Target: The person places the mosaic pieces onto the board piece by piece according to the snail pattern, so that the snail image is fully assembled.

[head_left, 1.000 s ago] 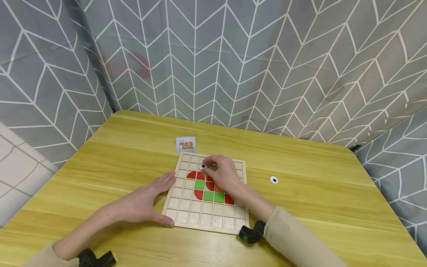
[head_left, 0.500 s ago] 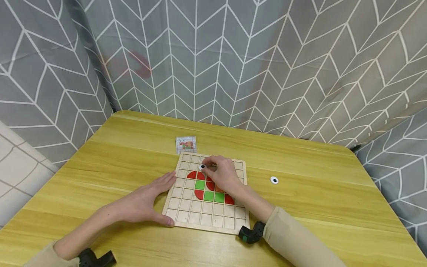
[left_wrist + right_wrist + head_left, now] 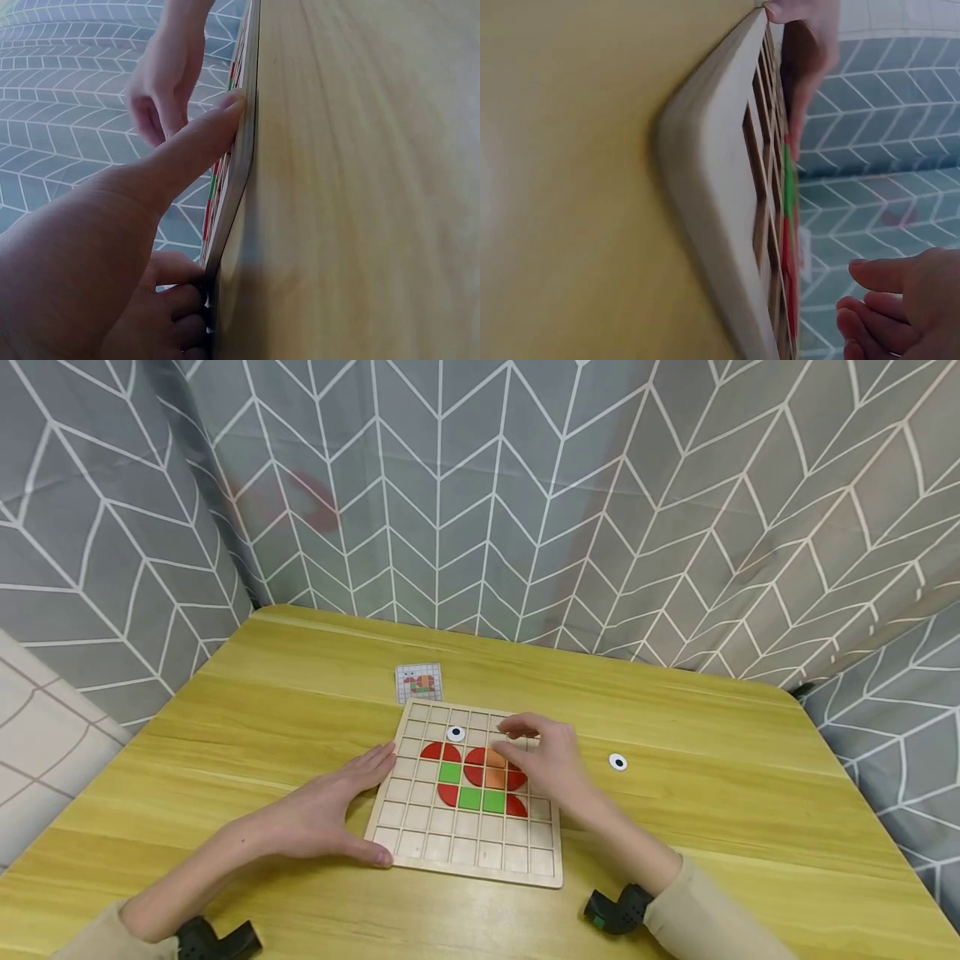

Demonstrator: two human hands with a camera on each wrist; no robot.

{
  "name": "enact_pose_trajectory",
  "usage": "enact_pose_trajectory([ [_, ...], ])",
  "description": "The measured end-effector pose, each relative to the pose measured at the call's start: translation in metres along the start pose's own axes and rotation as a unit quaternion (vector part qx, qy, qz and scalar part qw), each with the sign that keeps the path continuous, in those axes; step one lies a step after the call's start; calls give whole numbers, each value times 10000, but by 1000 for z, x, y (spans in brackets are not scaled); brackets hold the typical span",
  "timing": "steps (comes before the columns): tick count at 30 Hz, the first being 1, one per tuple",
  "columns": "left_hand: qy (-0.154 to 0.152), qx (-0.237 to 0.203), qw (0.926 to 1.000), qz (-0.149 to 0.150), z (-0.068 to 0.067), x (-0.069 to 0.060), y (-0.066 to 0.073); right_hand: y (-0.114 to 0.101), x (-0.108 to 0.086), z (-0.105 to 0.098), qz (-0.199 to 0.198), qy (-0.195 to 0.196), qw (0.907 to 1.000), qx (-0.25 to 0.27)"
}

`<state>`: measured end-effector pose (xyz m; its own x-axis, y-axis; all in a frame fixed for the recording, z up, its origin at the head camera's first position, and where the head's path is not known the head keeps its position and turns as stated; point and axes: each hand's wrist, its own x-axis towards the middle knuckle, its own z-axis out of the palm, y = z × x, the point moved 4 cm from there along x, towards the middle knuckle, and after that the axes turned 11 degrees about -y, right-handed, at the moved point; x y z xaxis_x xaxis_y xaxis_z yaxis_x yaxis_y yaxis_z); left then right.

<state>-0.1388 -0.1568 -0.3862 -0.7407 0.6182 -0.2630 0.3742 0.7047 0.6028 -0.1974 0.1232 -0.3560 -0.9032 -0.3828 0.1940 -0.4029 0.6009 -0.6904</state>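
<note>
A square wooden grid board point(image 3: 476, 853) lies on the table, its cells holding red, green and orange pieces in the middle. My left hand point(image 3: 326, 814) rests against it, fingertips at the left edge and straight thumb at the front edge. One round eye piece point(image 3: 456, 733) sits on the board above the red pieces. To its right my right hand point(image 3: 555, 764) hovers over the board, thumb and fingers apart, with nothing seen between them. A second eye piece point(image 3: 617, 762) lies on the table right of that hand. The right hand covers the board's upper right cells.
Just behind the board lies a small pattern card point(image 3: 418, 682) with a coloured figure on a grid. The wooden table point(image 3: 720, 827) reaches back to a grey patterned curtain point(image 3: 480, 502). Each wrist wears a black device, such as the right one point(image 3: 617, 910).
My right hand has let go of the eye piece, which stays on the board. That hand has moved to the right. My left hand has kept its place at the board's edges.
</note>
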Motion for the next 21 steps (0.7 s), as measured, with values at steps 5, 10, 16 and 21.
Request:
enact_pose_trajectory([
  [5,-16,23,10000,4,0,0,1,13,-25,-29,399,272,9987,-148],
  [10,0,31,10000,11,0,0,1,35,-46,-52,892,447,9947,-238],
  [16,-10,12,10000,8,-1,-1,1,63,-67,-70,1316,756,9880,-279],
  [21,1,38,10000,34,-1,-1,2,84,-81,-80,1484,1085,9812,-592],
])
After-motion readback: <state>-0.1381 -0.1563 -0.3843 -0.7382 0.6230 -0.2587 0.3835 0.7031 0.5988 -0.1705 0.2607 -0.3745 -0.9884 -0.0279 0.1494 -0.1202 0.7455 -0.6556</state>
